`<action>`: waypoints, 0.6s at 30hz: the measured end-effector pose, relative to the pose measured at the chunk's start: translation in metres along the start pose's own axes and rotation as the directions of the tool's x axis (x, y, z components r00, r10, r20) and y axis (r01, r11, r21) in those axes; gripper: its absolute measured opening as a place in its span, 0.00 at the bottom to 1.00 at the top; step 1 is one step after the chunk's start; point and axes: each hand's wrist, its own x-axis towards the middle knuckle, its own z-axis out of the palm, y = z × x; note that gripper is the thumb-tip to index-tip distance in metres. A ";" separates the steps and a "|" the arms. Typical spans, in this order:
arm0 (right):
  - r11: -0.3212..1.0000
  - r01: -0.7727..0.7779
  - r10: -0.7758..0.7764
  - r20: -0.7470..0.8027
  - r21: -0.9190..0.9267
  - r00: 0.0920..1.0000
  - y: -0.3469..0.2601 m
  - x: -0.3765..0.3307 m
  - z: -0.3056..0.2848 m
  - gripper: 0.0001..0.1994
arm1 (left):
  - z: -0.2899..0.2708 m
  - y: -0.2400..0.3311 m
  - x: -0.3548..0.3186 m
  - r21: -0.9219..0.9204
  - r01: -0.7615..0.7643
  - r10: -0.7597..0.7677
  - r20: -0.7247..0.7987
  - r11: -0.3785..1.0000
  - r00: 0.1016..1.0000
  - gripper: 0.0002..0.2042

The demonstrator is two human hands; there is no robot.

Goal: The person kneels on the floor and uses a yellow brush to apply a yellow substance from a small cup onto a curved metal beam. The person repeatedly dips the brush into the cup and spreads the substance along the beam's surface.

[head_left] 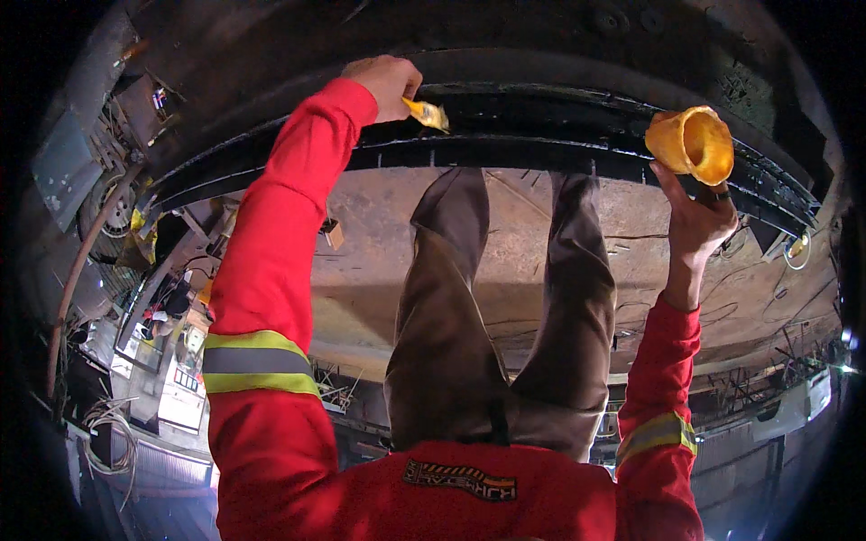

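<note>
Black metal (pixel 541 117) runs across; the left hand (pixel 383 86) grips a brush (pixel 428 114) pointing right, toward the cup (pixel 671 145) the right hand (pixel 699 216) grips.

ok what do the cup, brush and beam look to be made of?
Cup: possibly plastic, or thickly coated; amber, glossy, lumpy wall and uneven rim.
Brush: pale bristles; smooth yellow handle, painted wood or plastic, can't tell.
Beam: probably metal, dark and glossy; long straight edges catch bright highlights.
</note>
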 end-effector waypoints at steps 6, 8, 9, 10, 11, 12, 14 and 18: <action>0.925 0.060 -0.054 -0.026 0.375 0.998 -0.029 -0.034 0.052 0.24 | 0.004 -0.006 -0.033 -0.336 -0.271 0.250 -0.106 0.902 0.962 0.09; 0.946 0.167 -0.161 -0.047 0.276 0.986 -0.033 -0.048 0.067 0.24 | -0.008 -0.021 -0.072 -0.645 -0.355 0.233 -0.270 0.676 0.934 0.07; 0.955 0.155 -0.150 -0.038 0.253 0.988 -0.049 -0.055 0.072 0.25 | -0.021 -0.026 -0.097 -0.573 -0.457 0.213 -0.442 0.680 0.871 0.07; 0.961 0.141 -0.137 -0.033 0.236 0.990 -0.065 -0.061 0.077 0.26 | -0.040 -0.030 -0.125 -0.462 -0.516 0.207 -0.567 0.722 0.797 0.10; 0.963 0.183 -0.178 -0.044 0.200 0.983 -0.071 -0.069 0.081 0.27 | -0.055 -0.031 -0.148 -0.363 -0.591 0.233 -0.676 0.720 0.699 0.11; 0.961 0.223 -0.219 -0.047 0.166 0.975 -0.078 -0.076 0.085 0.28 | -0.071 -0.027 -0.171 -0.309 -0.627 0.263 -0.713 0.715 0.650 0.10; 0.952 0.295 -0.292 -0.054 0.085 0.955 -0.113 -0.088 0.087 0.29 | -0.100 -0.012 -0.205 -0.200 -0.686 0.375 -0.714 0.700 0.591 0.10; 0.906 0.401 -0.394 -0.076 0.134 0.916 -0.139 -0.112 0.097 0.32 | -0.131 0.025 -0.249 0.343 -0.549 0.624 -0.614 0.762 0.483 0.11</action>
